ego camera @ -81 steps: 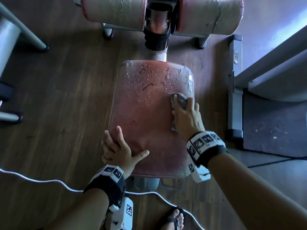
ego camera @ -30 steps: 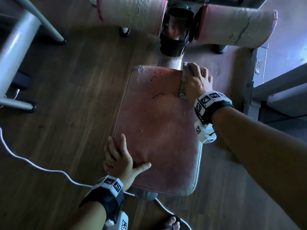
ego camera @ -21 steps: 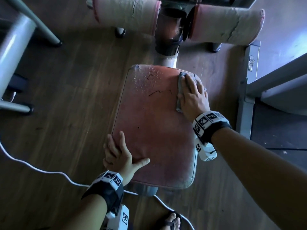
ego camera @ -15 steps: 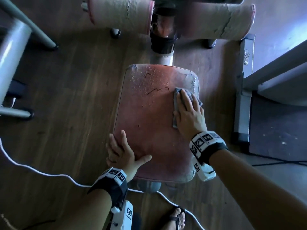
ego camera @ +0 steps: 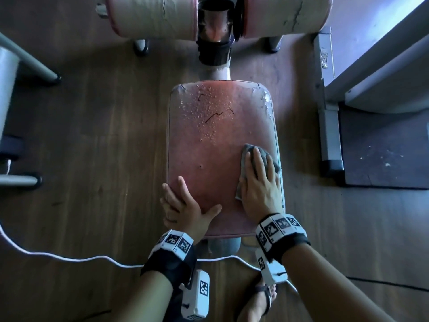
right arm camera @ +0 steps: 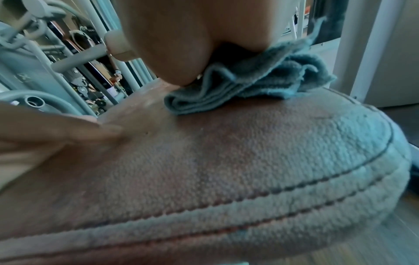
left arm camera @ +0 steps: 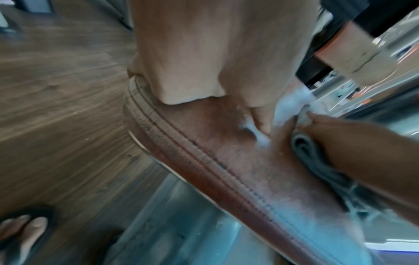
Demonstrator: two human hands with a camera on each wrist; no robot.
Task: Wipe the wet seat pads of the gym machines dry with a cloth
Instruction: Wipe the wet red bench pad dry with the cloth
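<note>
Droplets (ego camera: 204, 112) remain at upper centre of seat pad (ego camera: 216, 163); your right hand (ego camera: 260, 184), flat on bunched cloth (ego camera: 257, 152), risks missing them; left hand (ego camera: 183, 210) lies spread.

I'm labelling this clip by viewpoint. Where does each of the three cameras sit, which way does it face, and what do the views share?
Head: above, looking straight down on the seat pad; shows both forearms, the left hand flat on the pad, the right hand pressing the cloth, and a sandalled foot.
Left wrist: low at the pad's near edge, looking along the left fingers across it; the right hand enters.
Right wrist: low over the pad, looking along the palm at the bunched cloth; the left hand shows.
Shared: pad and cloth in all three.
</note>
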